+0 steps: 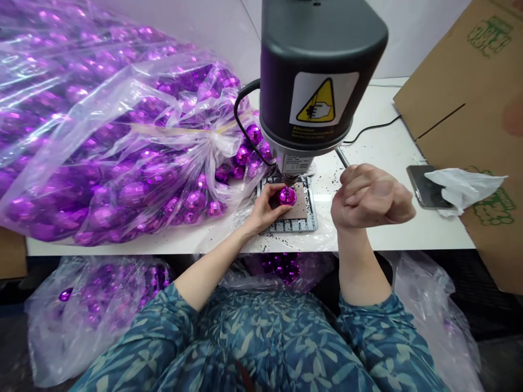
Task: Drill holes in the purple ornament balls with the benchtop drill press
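Under a dark bench-mounted press [322,60] with a hand-warning label, a shiny purple faceted ball [287,197] rests on a small brown board [301,204]. My left hand [267,208] grips that ball from its left side, thumb and fingers curved around it. The tip of the press's spindle is right above the ball; whether they touch I cannot tell. To the right of the machine, my right hand [371,197] is closed in a fist around the press's lever handle [342,158]. Only the upper bit of the lever shows; its grip is hidden in the fist.
A huge clear bag of purple balls [122,136] fills the left of the white table [384,147]. Loose balls lie at its mouth. A phone [425,185] with a white tissue [461,185] lies at right beside a cardboard box [469,109]. Dark flakes litter the table.
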{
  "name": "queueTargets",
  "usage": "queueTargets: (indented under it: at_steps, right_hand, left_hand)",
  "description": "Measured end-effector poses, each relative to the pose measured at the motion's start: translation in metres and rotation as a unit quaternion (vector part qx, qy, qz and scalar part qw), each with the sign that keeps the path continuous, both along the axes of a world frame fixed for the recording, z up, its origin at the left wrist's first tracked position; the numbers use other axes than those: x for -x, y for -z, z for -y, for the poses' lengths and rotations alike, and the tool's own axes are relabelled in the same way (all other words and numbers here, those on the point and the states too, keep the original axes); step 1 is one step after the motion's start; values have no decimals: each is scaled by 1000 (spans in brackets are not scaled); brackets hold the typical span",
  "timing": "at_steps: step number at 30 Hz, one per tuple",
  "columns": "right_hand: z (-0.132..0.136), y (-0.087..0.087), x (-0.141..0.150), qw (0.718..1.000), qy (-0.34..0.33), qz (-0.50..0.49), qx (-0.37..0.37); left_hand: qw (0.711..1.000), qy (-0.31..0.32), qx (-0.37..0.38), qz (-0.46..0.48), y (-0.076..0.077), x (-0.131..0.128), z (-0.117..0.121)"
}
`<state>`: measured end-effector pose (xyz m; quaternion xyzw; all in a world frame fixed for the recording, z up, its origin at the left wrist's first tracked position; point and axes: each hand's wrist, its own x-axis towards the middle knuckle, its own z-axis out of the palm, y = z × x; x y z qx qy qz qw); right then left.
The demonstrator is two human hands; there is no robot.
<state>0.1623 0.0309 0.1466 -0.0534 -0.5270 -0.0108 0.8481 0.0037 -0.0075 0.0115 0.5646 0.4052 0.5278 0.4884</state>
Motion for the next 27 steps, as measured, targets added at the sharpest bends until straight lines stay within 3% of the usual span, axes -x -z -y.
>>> queueTargets:
  at_steps: [3, 6, 9, 10, 11, 15, 17, 18, 21, 23, 25, 27]
  right_hand:
    - [1, 4, -1, 1000, 3, 17, -9]
    - [8, -6, 0, 999, 1, 23, 26]
    - [12, -38, 4, 992, -7, 15, 125]
    - [11, -51, 5, 978, -19, 9, 207]
    - [9, -64, 6, 972, -30, 10, 233]
    - [-4, -97, 8, 950, -96, 21, 296]
    - [-8, -100, 8, 949, -103, 24, 295]
    - [-9, -99, 8, 950, -103, 25, 293]
    - [-9, -95, 7, 953, -89, 24, 287]
    - [-9, -94, 7, 956, -73, 24, 284]
    - [-10, -93, 6, 960, -58, 30, 274]
    - [-12, -94, 6, 961, -47, 34, 270]
  left_hand:
    - [1000, -2, 5, 9, 0, 0, 0]
    - [1000, -4, 10, 16, -1, -1, 0]
    - [1000, 2, -2, 9, -1, -2, -2]
    - [1000, 2, -11, 4, 0, -2, -3]
    - [1000, -3, -23, -4, 0, -2, -3]
    - [983, -111, -106, -100, -2, 1, 12]
    - [960, -136, -181, -164, -4, 3, 35]
    - [948, -119, -225, -193, -4, 5, 50]
    - [893, -1, -336, -301, -1, 9, 95]
    - [850, 50, -372, -370, 3, 15, 111]
    - [833, 29, -389, -392, 5, 26, 106]
    - [843, -55, -373, -383, -1, 43, 78]
